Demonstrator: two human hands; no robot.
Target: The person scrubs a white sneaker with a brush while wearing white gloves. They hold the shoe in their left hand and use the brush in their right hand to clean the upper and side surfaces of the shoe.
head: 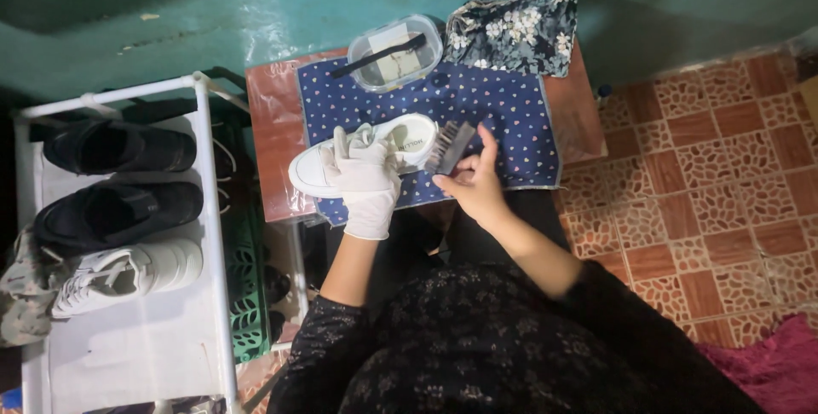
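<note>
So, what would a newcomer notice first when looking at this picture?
First, the white sneaker at the centre, lying on a blue dotted cloth and held by the gloved left hand, while the bare right hand holds a brush at its heel. Next, the white shoe rack on the left, with black and white shoes.

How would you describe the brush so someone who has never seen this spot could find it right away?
Find the small table against the teal wall, covered by a blue dotted cloth. On the cloth lies a white sneaker, steadied by the gloved left hand. The brush is at the sneaker's heel, gripped by the bare right hand: short, blocky and dark, unlike the thin black brush lying across the clear container.
</note>
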